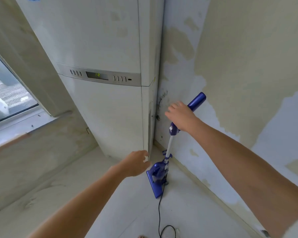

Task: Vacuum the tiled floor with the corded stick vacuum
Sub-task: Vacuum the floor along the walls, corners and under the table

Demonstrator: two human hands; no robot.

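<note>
Right hand (180, 115) around blue stick vacuum (163, 152) handle; left hand (136, 163) loosely curled, empty, beside vacuum body.

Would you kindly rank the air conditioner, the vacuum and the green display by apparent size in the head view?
1. Air conditioner, the largest by far.
2. Vacuum, handle to floor head.
3. Green display, the smallest.
The right hand covers part of the vacuum's handle, but the order is clear.
</note>
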